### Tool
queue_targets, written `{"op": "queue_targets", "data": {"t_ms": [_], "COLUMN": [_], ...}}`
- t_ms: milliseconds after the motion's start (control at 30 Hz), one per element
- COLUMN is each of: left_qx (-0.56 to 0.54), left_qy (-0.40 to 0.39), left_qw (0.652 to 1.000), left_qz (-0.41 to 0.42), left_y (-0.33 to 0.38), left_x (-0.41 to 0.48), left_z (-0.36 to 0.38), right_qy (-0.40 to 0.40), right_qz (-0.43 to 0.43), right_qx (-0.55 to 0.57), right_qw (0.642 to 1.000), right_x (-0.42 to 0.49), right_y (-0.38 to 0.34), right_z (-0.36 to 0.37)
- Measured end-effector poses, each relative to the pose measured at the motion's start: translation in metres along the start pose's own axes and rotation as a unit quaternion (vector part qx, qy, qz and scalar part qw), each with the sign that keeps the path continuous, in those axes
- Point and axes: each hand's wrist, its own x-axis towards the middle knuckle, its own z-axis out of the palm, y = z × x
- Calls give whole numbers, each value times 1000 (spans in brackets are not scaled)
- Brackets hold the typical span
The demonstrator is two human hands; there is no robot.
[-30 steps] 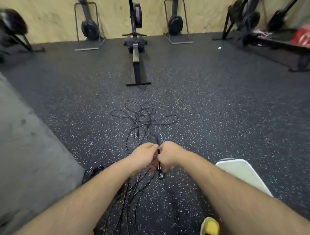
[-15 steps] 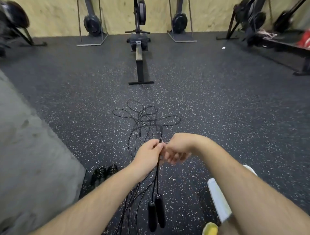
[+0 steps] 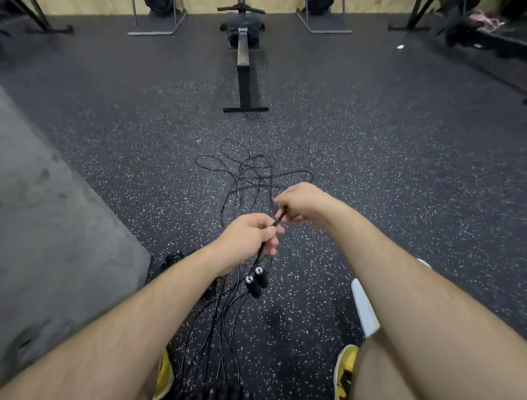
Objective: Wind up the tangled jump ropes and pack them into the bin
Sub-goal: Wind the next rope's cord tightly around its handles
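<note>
While left hand (image 3: 251, 237) grips a cord (image 3: 278, 220) above dangling handles (image 3: 256, 281) and right hand (image 3: 302, 204) pinches it at one o'clock, winding seems barely begun; jump ropes (image 3: 251, 174) tangled at twelve need drawing in.

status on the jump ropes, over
Left hand grips rope, two handles dangling below. Right hand pinches it just beyond. Tangle on floor ahead, not yet wound. White bin beside right forearm.

Black rubber floor (image 3: 370, 171), flecked white (gym flooring), runs back to a tan wall (image 3: 199, 3). A rowing machine (image 3: 244, 57) stands centre back; a grey mat (image 3: 42, 228) lies left.
</note>
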Motion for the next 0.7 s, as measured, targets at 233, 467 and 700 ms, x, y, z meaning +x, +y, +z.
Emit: {"op": "queue_targets", "data": {"t_ms": [233,467,700], "left_qx": [11,-58,-101], "left_qy": [-14,28,85], "left_qw": [1000,996,988], "left_qz": [25,58,75], "left_y": [7,16,23], "left_x": [-5,-10,-6], "left_z": [-6,-5,-5], "right_qy": [-59,-57,-68], "right_qz": [25,-100,-234], "right_qx": [10,96,56], "right_qw": [998,989,968], "right_x": [-13,-20,-33], "right_y": [11,12,4], "right_z": [-14,-12,-5]}}
